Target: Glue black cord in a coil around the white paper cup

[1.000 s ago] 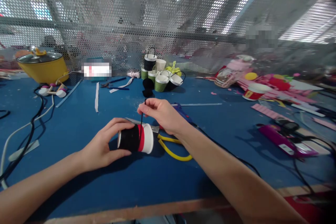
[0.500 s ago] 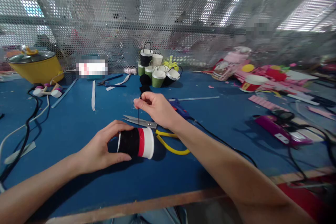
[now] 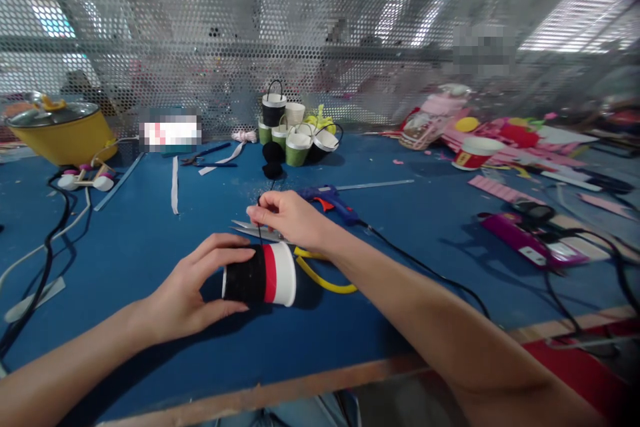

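Observation:
A paper cup [image 3: 270, 273] lies on its side on the blue table, its lower part wrapped in black, with a red band beside the bare white rim. My left hand [image 3: 205, 283] is closed around the black part. Above the cup, my right hand [image 3: 285, 213] pinches a black cord [image 3: 261, 233] that runs down to the wrapped side. The cord leads back toward a black ball of yarn [image 3: 273, 160]. Scissors with yellow handles [image 3: 325, 280] lie behind the cup, partly hidden by my right hand and forearm.
A blue glue gun [image 3: 335, 203] rests behind my right forearm, its cable trailing right. Several small cups with handles [image 3: 299, 150] stand at the back. A yellow pot [image 3: 63, 140] is at far left; a purple packet [image 3: 530, 240] lies right. A wooden strip [image 3: 280, 392] edges the table.
My right hand has come down closer to the cup, so the stretch of cord between them is shorter. The cup has turned slightly in my left hand. The view has shifted a little.

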`<move>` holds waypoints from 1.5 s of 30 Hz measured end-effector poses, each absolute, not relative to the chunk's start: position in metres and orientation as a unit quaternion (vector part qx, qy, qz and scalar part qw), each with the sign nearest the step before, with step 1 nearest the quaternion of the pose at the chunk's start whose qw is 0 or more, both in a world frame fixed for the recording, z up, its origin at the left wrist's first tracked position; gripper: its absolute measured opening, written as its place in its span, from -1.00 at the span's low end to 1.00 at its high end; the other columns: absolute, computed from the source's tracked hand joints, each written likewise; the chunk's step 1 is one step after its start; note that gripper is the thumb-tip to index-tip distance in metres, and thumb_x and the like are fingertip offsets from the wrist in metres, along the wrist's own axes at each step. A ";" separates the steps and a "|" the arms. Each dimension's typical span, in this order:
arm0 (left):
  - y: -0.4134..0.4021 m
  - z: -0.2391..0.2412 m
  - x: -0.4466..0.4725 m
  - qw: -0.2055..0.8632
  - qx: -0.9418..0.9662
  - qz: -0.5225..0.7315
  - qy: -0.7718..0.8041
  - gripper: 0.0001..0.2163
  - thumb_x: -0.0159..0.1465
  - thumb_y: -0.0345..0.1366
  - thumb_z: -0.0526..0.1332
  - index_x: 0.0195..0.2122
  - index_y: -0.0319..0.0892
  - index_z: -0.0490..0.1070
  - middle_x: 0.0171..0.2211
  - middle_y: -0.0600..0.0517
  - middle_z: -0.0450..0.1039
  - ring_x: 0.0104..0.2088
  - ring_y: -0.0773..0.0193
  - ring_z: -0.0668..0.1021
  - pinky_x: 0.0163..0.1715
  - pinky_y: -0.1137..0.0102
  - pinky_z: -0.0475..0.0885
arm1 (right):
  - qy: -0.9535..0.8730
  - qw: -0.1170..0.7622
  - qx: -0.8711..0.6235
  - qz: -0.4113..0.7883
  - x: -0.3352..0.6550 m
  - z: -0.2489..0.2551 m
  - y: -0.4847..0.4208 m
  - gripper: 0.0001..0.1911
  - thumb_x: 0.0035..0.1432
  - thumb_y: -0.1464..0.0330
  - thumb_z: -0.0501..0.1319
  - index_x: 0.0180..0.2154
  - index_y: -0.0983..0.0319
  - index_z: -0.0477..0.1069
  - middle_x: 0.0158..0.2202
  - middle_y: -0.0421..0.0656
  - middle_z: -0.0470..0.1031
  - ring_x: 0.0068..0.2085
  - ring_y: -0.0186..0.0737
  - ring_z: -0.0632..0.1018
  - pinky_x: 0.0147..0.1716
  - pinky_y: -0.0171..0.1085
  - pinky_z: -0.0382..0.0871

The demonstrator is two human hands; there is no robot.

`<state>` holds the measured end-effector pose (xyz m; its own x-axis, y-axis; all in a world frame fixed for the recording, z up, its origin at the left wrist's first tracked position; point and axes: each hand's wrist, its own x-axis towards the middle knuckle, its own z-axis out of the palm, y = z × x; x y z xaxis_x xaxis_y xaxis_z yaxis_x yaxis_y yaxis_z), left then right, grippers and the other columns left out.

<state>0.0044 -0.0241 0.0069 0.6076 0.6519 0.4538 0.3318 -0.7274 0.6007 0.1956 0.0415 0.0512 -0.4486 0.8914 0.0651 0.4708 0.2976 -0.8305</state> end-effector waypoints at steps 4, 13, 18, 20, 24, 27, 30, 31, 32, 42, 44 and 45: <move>-0.025 0.009 0.005 0.191 0.879 0.344 0.271 -0.57 0.16 -0.38 0.22 0.05 -0.11 0.16 0.01 -0.12 0.22 0.03 0.15 0.35 -0.02 0.26 0.34 | -0.759 0.234 -0.454 0.404 0.197 0.050 0.040 -0.70 0.09 0.22 0.11 -0.57 0.27 0.27 -0.59 -0.26 0.32 -0.54 -0.41 0.28 -0.52 -0.36 0.13; -0.022 0.004 0.002 0.073 0.914 0.351 0.188 -0.58 0.17 -0.54 0.14 0.06 -0.20 0.16 0.02 -0.19 0.18 0.06 0.04 0.27 -0.01 0.09 0.31 | -0.763 0.155 -0.439 0.448 0.202 0.047 0.039 -0.63 -0.01 0.08 0.18 -0.54 0.25 0.23 -0.63 -0.32 0.17 -0.58 -0.44 0.17 -0.62 -0.39 0.02; -0.020 0.003 0.000 0.022 0.927 0.333 0.170 -0.52 0.14 -0.65 0.04 0.08 -0.16 0.13 0.05 -0.18 0.15 0.09 -0.01 0.22 -0.06 0.04 0.35 | -0.789 0.114 -0.419 0.435 0.205 0.049 0.039 -0.63 0.05 0.06 0.11 -0.51 0.24 0.21 -0.60 -0.31 0.16 -0.57 -0.43 0.19 -0.62 -0.40 0.02; -0.020 0.004 0.000 0.013 0.930 0.328 0.165 -0.52 0.15 -0.66 0.01 0.08 -0.17 0.12 0.04 -0.19 0.14 0.09 -0.02 0.22 -0.06 0.04 0.35 | -0.795 0.098 -0.414 0.433 0.206 0.049 0.038 -0.64 0.09 0.07 0.08 -0.50 0.23 0.18 -0.59 -0.31 0.13 -0.56 -0.43 0.18 -0.61 -0.40 0.02; -0.019 0.003 0.001 0.015 0.926 0.335 0.173 -0.45 0.15 -0.66 0.01 0.14 -0.10 0.04 0.05 -0.17 0.13 0.10 0.01 0.21 -0.03 0.05 0.33 | -0.803 0.099 -0.420 0.412 0.204 0.053 0.036 -0.65 0.14 0.11 0.03 -0.52 0.22 0.11 -0.58 -0.32 0.08 -0.54 -0.42 0.15 -0.59 -0.38 0.02; -0.019 0.000 0.002 0.078 0.901 0.367 0.220 -0.35 0.17 -0.58 0.11 0.21 -0.02 -0.13 0.08 -0.15 0.10 0.11 0.07 0.22 0.02 0.07 0.29 | -0.812 0.118 -0.426 0.381 0.202 0.058 0.034 -0.67 0.16 0.17 0.03 -0.54 0.22 0.08 -0.58 -0.32 0.08 -0.53 -0.41 0.15 -0.57 -0.36 0.02; -0.020 -0.001 0.005 0.218 0.845 0.379 0.308 -0.22 0.08 -0.31 0.31 0.21 -0.03 -0.17 0.12 -0.18 0.07 0.13 0.00 0.23 0.06 0.04 0.25 | -0.811 0.152 -0.451 0.340 0.199 0.060 0.030 -0.72 0.17 0.23 0.02 -0.52 0.22 0.09 -0.58 -0.32 0.11 -0.52 -0.40 0.18 -0.54 -0.36 0.03; -0.020 -0.001 0.006 0.276 0.820 0.376 0.331 -0.19 0.03 -0.22 0.34 0.21 -0.05 -0.16 0.11 -0.19 0.08 0.12 -0.03 0.24 0.06 0.04 0.24 | -0.810 0.168 -0.460 0.322 0.198 0.059 0.028 -0.73 0.17 0.24 0.02 -0.51 0.22 0.10 -0.58 -0.32 0.13 -0.53 -0.40 0.19 -0.53 -0.35 0.04; -0.020 0.000 0.007 0.335 0.792 0.374 0.348 -0.20 0.02 -0.16 0.34 0.19 -0.06 -0.13 0.10 -0.19 0.11 0.10 -0.03 0.27 0.04 0.06 0.26 | -0.812 0.183 -0.465 0.303 0.197 0.058 0.026 -0.75 0.17 0.25 0.02 -0.51 0.22 0.11 -0.58 -0.31 0.15 -0.52 -0.39 0.20 -0.52 -0.35 0.04; -0.016 0.002 0.014 0.496 0.684 0.378 0.379 -0.68 0.18 -0.25 0.20 -0.07 -0.17 0.19 -0.21 -0.02 0.38 -0.22 0.21 0.46 -0.21 0.30 0.40 | -0.836 0.258 -0.412 0.254 0.193 0.050 0.023 -0.79 0.14 0.29 0.05 -0.50 0.21 0.14 -0.49 -0.26 0.22 -0.45 -0.35 0.27 -0.43 -0.33 0.12; -0.017 0.002 0.014 0.488 0.691 0.382 0.373 -0.68 0.17 -0.27 0.20 -0.08 -0.16 0.19 -0.21 -0.02 0.37 -0.21 0.23 0.46 -0.19 0.31 0.39 | -0.831 0.265 -0.404 0.275 0.193 0.051 0.023 -0.79 0.14 0.28 0.05 -0.49 0.22 0.15 -0.49 -0.26 0.23 -0.44 -0.35 0.28 -0.43 -0.33 0.13; -0.017 0.002 0.014 0.481 0.696 0.384 0.370 -0.68 0.17 -0.27 0.21 -0.08 -0.16 0.19 -0.21 -0.02 0.36 -0.20 0.23 0.45 -0.18 0.31 0.39 | -0.827 0.265 -0.404 0.287 0.194 0.051 0.024 -0.79 0.14 0.28 0.05 -0.49 0.22 0.16 -0.50 -0.26 0.23 -0.45 -0.36 0.28 -0.44 -0.33 0.13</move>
